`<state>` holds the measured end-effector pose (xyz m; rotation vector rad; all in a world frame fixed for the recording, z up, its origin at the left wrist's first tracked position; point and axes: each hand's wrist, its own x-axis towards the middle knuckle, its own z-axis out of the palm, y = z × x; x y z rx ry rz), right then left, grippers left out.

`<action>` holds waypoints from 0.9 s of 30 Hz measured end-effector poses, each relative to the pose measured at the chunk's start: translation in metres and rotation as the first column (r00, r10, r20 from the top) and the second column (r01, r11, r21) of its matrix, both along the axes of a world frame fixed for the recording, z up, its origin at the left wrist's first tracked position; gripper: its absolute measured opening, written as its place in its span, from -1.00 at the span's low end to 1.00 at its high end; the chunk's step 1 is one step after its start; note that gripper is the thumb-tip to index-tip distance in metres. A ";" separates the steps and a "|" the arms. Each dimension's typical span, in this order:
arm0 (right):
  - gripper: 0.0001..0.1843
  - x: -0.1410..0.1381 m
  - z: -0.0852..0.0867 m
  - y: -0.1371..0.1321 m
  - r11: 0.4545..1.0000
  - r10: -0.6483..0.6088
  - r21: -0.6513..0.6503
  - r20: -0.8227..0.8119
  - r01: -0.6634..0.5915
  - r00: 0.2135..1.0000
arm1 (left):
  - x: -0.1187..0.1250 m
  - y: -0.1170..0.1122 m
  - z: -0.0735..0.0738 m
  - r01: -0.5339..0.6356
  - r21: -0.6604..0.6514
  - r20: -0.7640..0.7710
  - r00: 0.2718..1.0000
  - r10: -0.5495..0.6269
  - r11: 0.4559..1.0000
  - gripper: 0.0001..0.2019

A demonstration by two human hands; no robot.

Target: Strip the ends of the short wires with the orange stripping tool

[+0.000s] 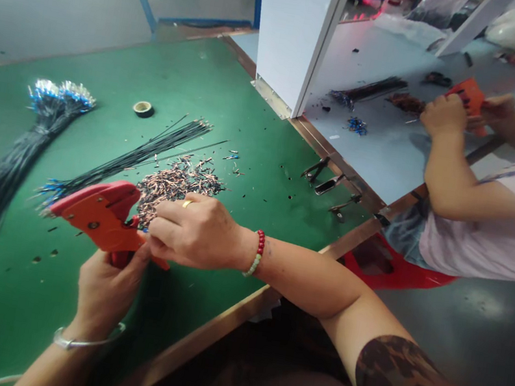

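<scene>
My left hand point(106, 299) grips the handles of an orange crimping tool point(98, 214) above a green work mat point(254, 153). My right hand point(194, 230) is closed at the tool's jaw, and whatever its fingers pinch is hidden. Beside my right hand lies a heap of short copper-ended wire pieces point(174, 186). A loose bunch of thin black wires point(140, 157) stretches across the mat, with blue-tipped ends near the tool. Farther left lies a thick black wire bundle point(11, 158) with shiny blue-and-silver terminals.
A roll of tape point(143, 109) sits on the mat. Metal clips point(324, 178) line the table edge. Behind a white panel point(295, 28), a co-worker's hands point(468, 113) work an orange tool point(471, 97) at a pale table point(371, 133). A red stool point(388, 264) stands below.
</scene>
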<state>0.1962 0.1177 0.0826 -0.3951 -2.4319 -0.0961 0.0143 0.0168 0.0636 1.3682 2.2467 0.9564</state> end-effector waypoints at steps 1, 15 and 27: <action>-0.51 0.000 0.000 0.000 1.000 0.002 0.000 -0.003 -0.002 1.000 | 0.000 0.000 0.000 0.003 -0.002 0.003 1.000 -0.003 1.000 -0.36; -0.52 0.000 0.001 -0.001 1.000 0.009 0.003 -0.027 -0.008 1.000 | 0.004 -0.002 0.009 0.062 0.077 0.041 0.997 -0.065 0.995 -0.59; -0.62 0.005 -0.002 0.024 0.953 -0.071 -0.303 -0.231 -0.002 0.970 | -0.003 0.002 0.022 -0.052 0.130 0.563 0.826 -0.031 0.990 -0.78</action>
